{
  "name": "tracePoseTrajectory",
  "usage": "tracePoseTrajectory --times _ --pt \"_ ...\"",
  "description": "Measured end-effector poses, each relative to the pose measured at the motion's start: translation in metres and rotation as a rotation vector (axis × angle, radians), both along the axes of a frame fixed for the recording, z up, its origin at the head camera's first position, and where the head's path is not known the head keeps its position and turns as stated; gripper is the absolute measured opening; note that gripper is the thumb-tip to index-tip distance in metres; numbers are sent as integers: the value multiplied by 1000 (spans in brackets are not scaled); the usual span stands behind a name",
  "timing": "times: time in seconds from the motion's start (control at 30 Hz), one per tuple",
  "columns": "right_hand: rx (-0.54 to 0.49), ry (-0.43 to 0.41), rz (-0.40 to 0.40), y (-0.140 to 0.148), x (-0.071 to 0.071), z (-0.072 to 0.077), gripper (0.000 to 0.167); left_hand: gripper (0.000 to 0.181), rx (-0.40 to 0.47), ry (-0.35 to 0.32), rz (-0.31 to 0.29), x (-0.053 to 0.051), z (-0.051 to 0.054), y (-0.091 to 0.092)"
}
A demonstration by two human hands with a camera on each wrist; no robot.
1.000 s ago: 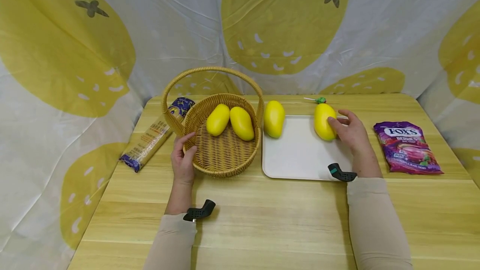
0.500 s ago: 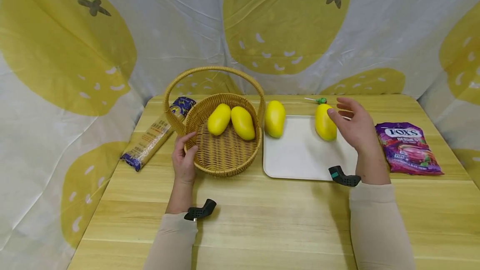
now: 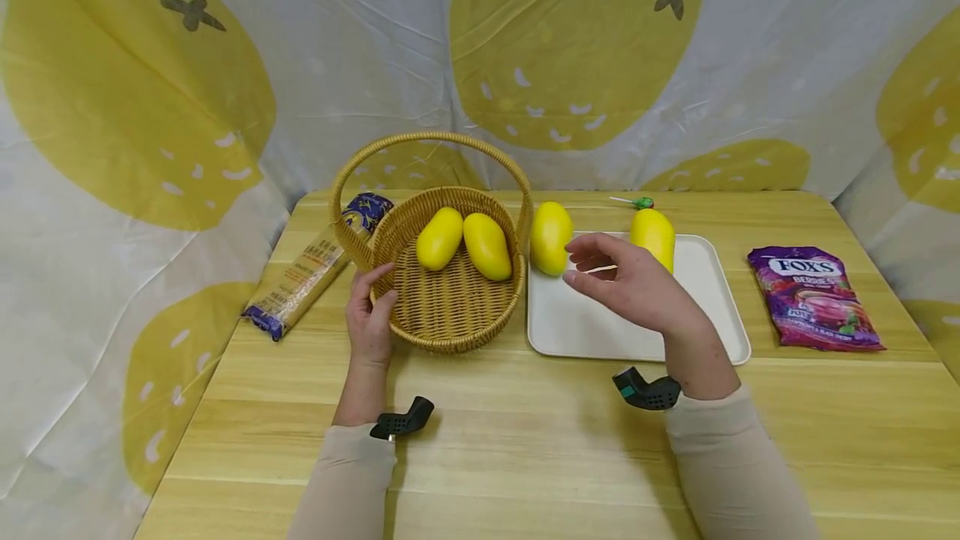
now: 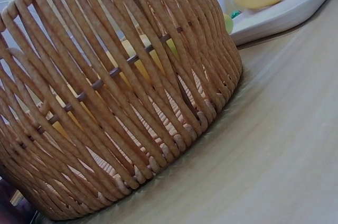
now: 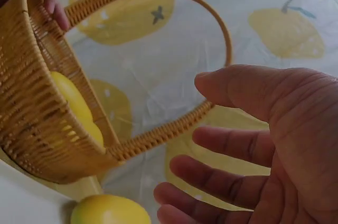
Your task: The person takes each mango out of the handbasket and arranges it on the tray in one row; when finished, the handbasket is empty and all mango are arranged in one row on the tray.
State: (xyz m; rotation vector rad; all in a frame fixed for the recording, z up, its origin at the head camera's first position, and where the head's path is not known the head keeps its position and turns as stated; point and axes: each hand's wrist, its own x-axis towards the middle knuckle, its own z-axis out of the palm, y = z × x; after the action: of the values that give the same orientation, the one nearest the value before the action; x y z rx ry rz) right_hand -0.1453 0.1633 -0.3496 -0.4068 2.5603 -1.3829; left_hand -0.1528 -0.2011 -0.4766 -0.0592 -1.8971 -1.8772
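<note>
Farther yellow mango (image 3: 654, 232) right of the basket (image 3: 450, 345): bottom's hidden behind the right hand (image 3: 633, 286). Packet (image 3: 306, 275) left of the basket: print's too tiny to read.

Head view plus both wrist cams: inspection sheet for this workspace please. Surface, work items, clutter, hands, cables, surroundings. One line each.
Surface: light wood-grain table; no spill seen.
Work items: wicker basket holding two yellow mangoes; white tray, with one left mango at its back left corner and one right mango at its back edge, partly hidden.
Clutter: pasta-like packet left of basket; lollipop behind tray; purple FOX'S bag right of tray.
Hands: left hand holds basket rim; right hand is empty over the tray, fingers apart from any mango.
Cables: nothing seen.
Surroundings: lemon-print fabric behind and beside the table.
</note>
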Motion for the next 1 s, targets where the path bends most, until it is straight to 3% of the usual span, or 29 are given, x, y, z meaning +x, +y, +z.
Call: tracePoseTrajectory --times 0.27,0.47,0.7,1.0 --pt "-12 94 134 -48 7 -8 48 38 7 13 6 0 0 0" --pt "-60 110 105 -80 2 -17 58 37 12 43 -2 -1 -1 1" --pt "27 171 61 -111 -19 -23 73 38 4 56 -11 -2 -1 2" --pt "92 149 50 -142 -51 -32 85 38 -15 56 -14 0 1 2"
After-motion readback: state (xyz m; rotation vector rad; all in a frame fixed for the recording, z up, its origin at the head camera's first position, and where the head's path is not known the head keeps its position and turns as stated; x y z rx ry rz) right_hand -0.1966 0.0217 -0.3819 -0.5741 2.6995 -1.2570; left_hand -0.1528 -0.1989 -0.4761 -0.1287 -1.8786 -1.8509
